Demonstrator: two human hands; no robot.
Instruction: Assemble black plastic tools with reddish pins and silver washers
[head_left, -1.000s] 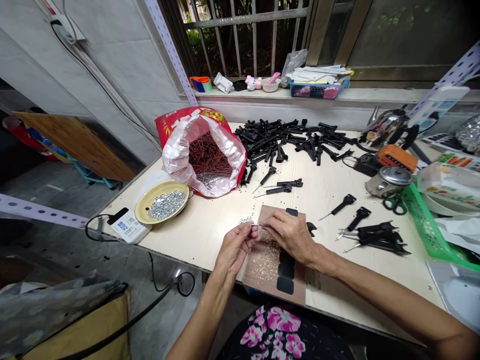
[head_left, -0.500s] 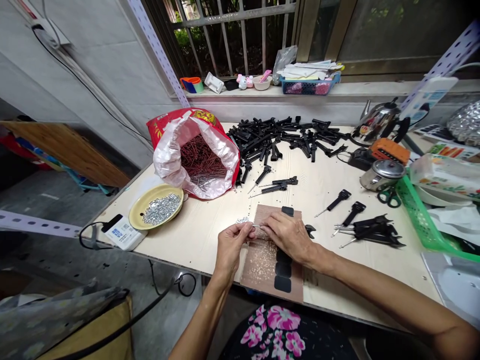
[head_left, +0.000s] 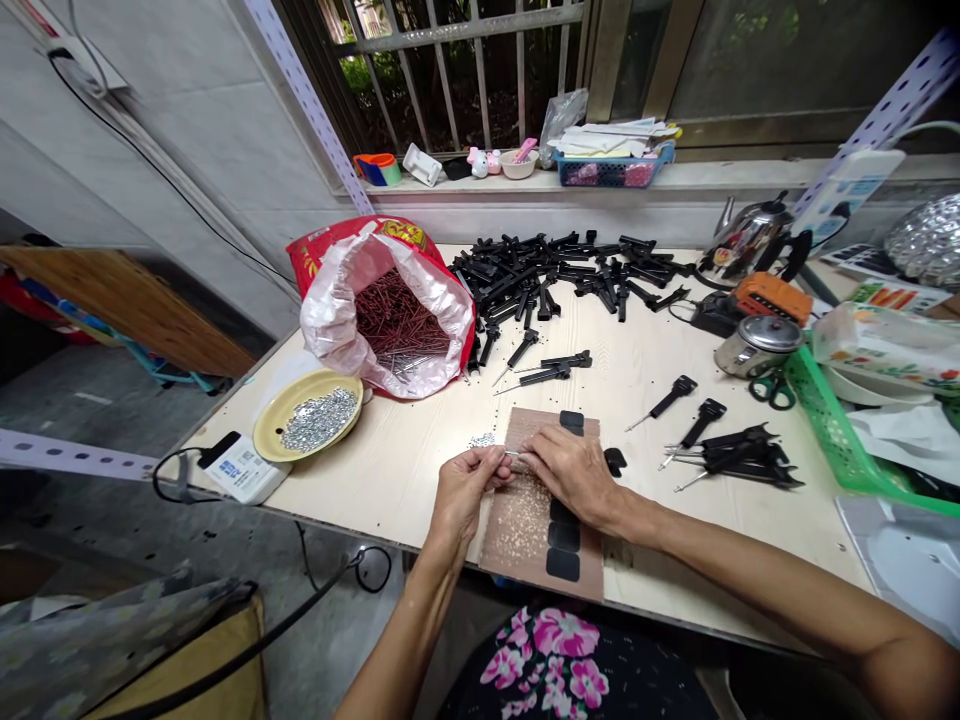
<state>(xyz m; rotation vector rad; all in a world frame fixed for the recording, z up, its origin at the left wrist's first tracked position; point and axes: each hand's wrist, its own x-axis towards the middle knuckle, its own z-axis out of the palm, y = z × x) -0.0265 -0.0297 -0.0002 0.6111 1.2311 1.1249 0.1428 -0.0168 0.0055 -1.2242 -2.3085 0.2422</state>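
Bag of nails sat back-left on table, yellow plate of silver bits just beside it. Black handles were piled near window. Kettle, steel pot, scissors, green basket sat at right.

Room, daylit from 12 o'clock.
- Barred window, greenery behind; white sill below.
- Grey tiled wall, 10 o'clock; perforated metal strut leaning across it.
- Pale wood-grain table, centre.
- Grey floor, 8 o'clock.
- Wooden board, 9 o'clock.
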